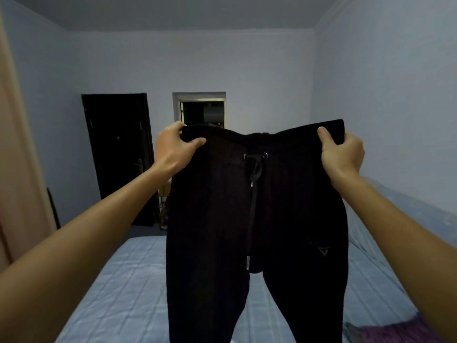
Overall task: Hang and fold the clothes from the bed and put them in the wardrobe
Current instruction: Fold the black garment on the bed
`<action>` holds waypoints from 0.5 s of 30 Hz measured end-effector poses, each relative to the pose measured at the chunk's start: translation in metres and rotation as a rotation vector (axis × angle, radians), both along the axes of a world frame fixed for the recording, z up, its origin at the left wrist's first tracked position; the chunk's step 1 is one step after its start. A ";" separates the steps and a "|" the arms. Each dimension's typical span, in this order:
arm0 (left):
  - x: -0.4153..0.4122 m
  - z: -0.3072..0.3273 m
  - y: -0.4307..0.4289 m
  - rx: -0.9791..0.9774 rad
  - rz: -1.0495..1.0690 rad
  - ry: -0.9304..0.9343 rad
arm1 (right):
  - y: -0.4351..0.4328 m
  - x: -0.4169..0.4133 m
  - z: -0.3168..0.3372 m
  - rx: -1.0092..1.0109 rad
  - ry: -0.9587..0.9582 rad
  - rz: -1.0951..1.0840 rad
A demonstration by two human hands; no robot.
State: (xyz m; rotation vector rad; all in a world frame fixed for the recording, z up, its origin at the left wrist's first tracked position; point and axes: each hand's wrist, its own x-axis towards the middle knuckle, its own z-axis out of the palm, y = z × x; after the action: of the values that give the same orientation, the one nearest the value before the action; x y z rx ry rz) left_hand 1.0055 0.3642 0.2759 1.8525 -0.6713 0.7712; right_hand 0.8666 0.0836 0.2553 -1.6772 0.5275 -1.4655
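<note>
Above the bed (128, 280), you hold the black sweatpants (257, 219) up by the waistband, front facing you, both arms stretched out. Your left hand (173, 149) grips the waistband's left corner, thumb over the front, fingers curled behind the fabric. Your right hand (342, 152) pinches the right corner, thumb pressed on the front, the rest wrapped round the edge. The waistband sags a little in the middle between the hands. The drawstring (254, 184) hangs down the centre with metal tips. A small triangle logo (324, 251) sits on the right leg. Both legs hang straight down and run out of the bottom edge. The bed has a light blue quilted cover; something purple (395, 330) lies at its lower right corner. A dark door (118, 154) stands in the far wall, with a window (201, 112) just beside it.
</note>
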 end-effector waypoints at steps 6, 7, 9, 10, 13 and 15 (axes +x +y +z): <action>-0.029 -0.023 -0.029 -0.128 -0.145 0.628 | 0.061 -0.008 -0.018 0.339 0.117 0.176; -0.041 -0.026 -0.036 -0.167 -0.203 0.679 | 0.076 -0.008 -0.022 0.387 0.115 0.253; -0.062 -0.029 -0.052 -0.205 -0.277 0.699 | 0.104 -0.006 -0.028 0.418 0.135 0.369; -0.071 -0.029 -0.059 -0.214 -0.307 0.679 | 0.120 -0.007 -0.030 0.394 0.142 0.418; -0.101 -0.026 -0.063 -0.221 -0.388 0.614 | 0.155 -0.020 -0.031 0.252 0.169 0.554; -0.109 -0.025 -0.057 -0.194 -0.477 0.647 | 0.163 -0.031 -0.029 0.197 0.185 0.754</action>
State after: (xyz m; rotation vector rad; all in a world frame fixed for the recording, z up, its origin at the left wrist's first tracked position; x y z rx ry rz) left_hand 0.8966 0.3075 0.2505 1.5436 -0.5519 -0.0821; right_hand 0.8358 0.2463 0.2264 -1.6062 0.0948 -0.6953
